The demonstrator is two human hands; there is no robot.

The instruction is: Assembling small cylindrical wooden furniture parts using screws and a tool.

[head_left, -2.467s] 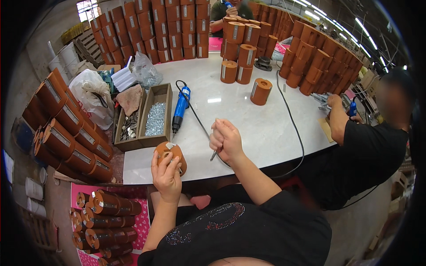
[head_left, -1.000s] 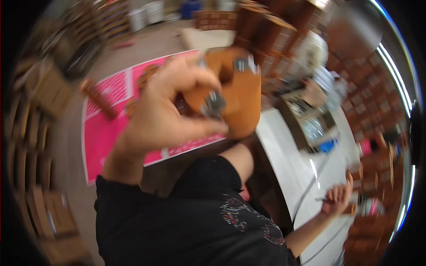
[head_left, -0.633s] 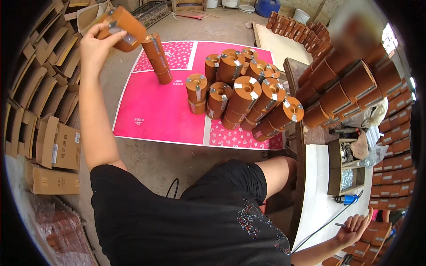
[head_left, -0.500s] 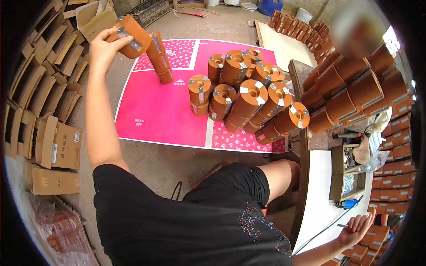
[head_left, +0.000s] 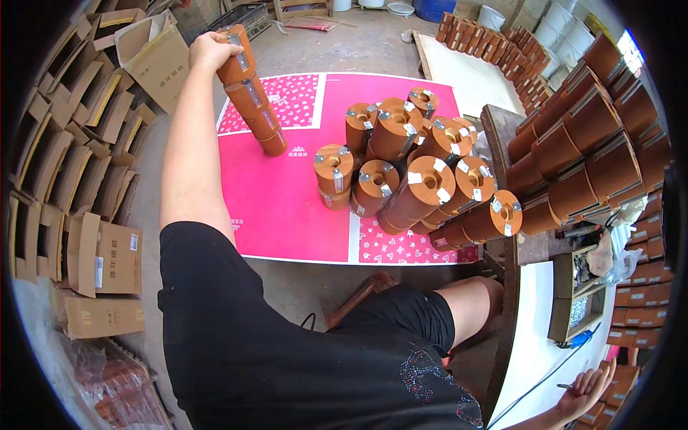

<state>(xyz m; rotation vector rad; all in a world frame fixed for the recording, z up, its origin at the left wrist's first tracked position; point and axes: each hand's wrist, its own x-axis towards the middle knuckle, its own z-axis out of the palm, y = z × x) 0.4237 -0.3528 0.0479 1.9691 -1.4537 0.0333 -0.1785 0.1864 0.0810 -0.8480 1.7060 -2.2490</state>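
A grey concrete floor (head_left: 344, 54) runs across the far side of the room, with opened cardboard boxes (head_left: 118, 258) heaped all down the left. And here's the pink sheet (head_left: 283, 211) in the middle, patterned at two corners, with the action at its far left!

The left hand (head_left: 215, 51) reaches out on a long arm, thumb and fingers pinching the brown cylinder (head_left: 237, 66) at the very top of a tall stack (head_left: 259, 118). It sits in line with the ones below; whether its weight is fully down, I can't tell.

To the right, a tight cluster of brown cylinders (head_left: 424, 188) crowds the sheet, white and metal tabs on their holed tops. Farther right, more pile up in leaning rows (head_left: 591, 143).

Down at the near right, over the white table (head_left: 527, 315), the right hand (head_left: 591, 387) is partly curled round a slim metal rod (head_left: 565, 387), some fingers loosely extended. Just beyond it lie a blue power tool (head_left: 582, 338) and a wooden box (head_left: 563, 309) of small silvery pieces.
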